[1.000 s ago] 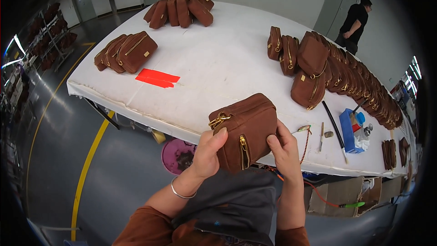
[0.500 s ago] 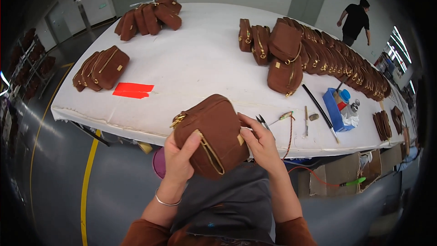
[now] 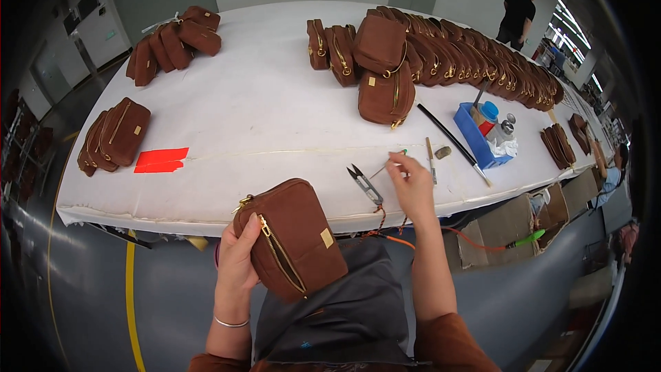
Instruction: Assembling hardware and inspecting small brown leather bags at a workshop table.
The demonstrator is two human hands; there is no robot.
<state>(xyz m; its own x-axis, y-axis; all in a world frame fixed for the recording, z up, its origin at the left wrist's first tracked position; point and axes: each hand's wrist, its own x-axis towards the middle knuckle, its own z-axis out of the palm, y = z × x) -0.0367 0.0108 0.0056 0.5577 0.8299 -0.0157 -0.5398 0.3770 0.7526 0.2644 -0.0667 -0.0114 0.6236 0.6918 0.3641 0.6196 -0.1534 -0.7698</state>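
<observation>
My left hand (image 3: 237, 262) is closed on the left edge of a brown zippered pouch (image 3: 303, 234), thumb beside its gold zipper. The pouch is held tilted in front of the table's near edge, with a small gold label on its right part. Over the table, my right hand (image 3: 413, 182) pinches an awl; the fingers hide most of its handle, and its thin metal spike (image 3: 378, 173) points left. Just left of that hand lie thread snips (image 3: 365, 184) with a cord tied on.
A long row of brown pouches (image 3: 475, 62) fills the table's (image 3: 255, 124) right back; smaller groups stand at left. A blue bin (image 3: 475, 139) holds bottles, near a black brush (image 3: 447, 134). Red tape (image 3: 161, 160) marks the cloth. Cardboard boxes (image 3: 485, 238) stand below. A person (image 3: 518, 17) is behind.
My right hand has let go of the pouch and moved to the awl on the table, now gripping it. My left hand alone holds the pouch, slightly lower. The view has shifted right.
</observation>
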